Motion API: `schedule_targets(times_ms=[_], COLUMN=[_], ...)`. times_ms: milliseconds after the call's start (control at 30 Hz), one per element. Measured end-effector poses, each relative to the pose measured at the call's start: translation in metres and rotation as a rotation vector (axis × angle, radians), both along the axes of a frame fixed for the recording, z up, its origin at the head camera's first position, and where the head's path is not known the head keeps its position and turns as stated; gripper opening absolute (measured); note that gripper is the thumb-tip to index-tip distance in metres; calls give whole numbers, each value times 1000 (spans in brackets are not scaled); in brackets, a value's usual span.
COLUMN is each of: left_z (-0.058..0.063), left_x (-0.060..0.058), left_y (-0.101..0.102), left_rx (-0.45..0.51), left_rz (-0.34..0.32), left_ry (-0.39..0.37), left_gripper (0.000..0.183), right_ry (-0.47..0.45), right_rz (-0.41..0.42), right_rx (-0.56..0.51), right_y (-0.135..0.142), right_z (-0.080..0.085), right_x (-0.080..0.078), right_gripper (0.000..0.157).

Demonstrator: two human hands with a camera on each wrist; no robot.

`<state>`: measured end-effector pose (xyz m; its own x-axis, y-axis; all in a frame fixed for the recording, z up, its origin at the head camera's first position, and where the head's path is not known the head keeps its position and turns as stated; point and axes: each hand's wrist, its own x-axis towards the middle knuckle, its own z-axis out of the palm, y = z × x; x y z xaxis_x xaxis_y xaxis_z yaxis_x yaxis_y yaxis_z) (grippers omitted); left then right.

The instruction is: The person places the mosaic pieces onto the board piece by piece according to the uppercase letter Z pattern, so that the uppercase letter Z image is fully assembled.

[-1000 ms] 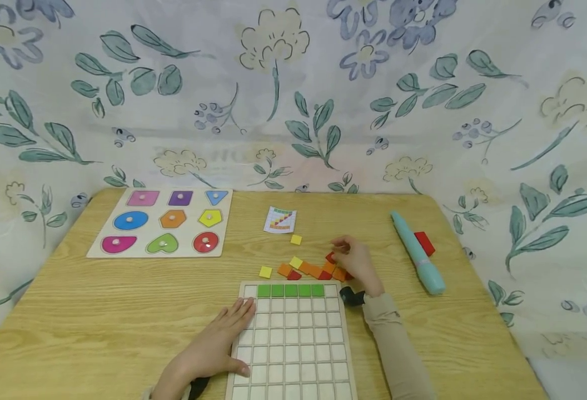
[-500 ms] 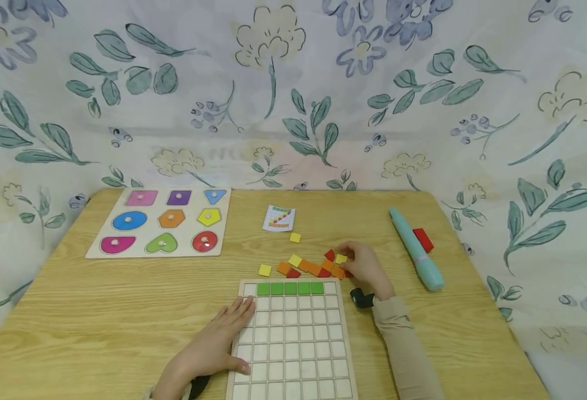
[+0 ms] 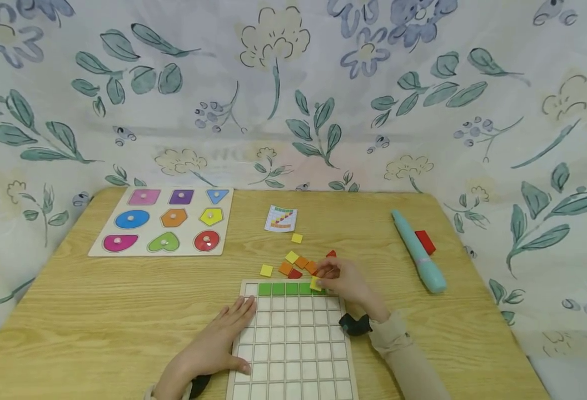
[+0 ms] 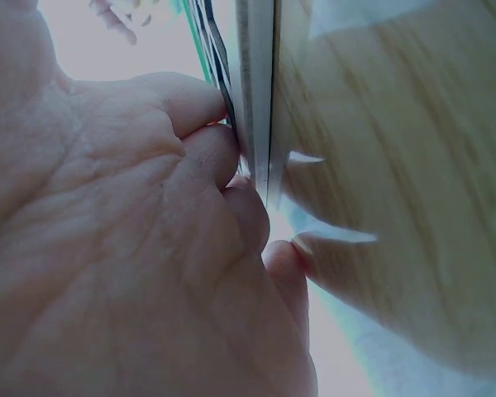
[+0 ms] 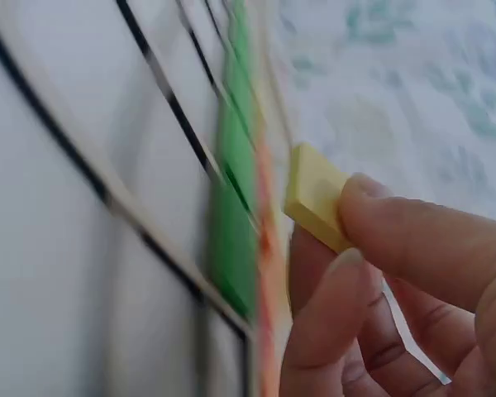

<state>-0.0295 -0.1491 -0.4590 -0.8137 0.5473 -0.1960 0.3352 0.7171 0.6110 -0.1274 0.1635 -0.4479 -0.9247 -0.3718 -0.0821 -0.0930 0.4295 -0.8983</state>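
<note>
In the head view, your right hand (image 3: 346,283) pinches a yellow tile (image 3: 316,284) over the right part of the top row of the grid board (image 3: 290,352), in front of the green tiles (image 3: 278,289). The first square at the left of that row is bare. Your left hand (image 3: 218,344) lies with fingers straight and slightly apart on the board's left edge, thumb spread lower down. Just beyond the board you have loose orange tiles (image 3: 301,262), red pieces (image 3: 295,274) and more yellow tiles on the bench (image 3: 98,328), with a small pattern card (image 3: 275,228) behind them. The shape puzzle (image 3: 145,248) lies at the far left; a turquoise stick (image 3: 418,253) and a red block (image 3: 426,242) lie at the right.

In the left wrist view, your palm fills much of the frame, its fingers side by side at the board's edge.

In the right wrist view, your thumb and finger are clamped on the yellow tile, which is tilted. The green tiles show beside it, blurred.
</note>
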Motion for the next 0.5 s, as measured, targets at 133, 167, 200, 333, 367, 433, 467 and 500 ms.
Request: schedule_targets(times_ms=[133,167,200,333,367,433,467,500], left_z=[-1,-1,-1,0,0,0,0,0], left_x=[-1,-1,-1,-1,-1,-1,-1,-1], left_y=[1,1,1,2,2,2,1,1], left_rx=[-5,-6,-7,-7,-5,-4,-5,-6], left_rz=[2,3,3,7,7,6,4,2], left_ry=[-2,-4,-6,-13,-14,-12,-10,-9], left_gripper=[119,118,118,118,118,118,118,118], right_ry=[25,46,63,117,121,122,113,108], right_rz=[88,98,106,134,138,145,149,155], right_rx=[30,48,66,108,112,109,107,103], right_y=[-13,-16,-18,-25,-26,-28,-29,-30], right_z=[-6,-7,-7,-8,-9,-8,-8,-9], right_x=[12,15,17,22,23,23,23,23], right_gripper=[24,22,21,17,17,17,18,18])
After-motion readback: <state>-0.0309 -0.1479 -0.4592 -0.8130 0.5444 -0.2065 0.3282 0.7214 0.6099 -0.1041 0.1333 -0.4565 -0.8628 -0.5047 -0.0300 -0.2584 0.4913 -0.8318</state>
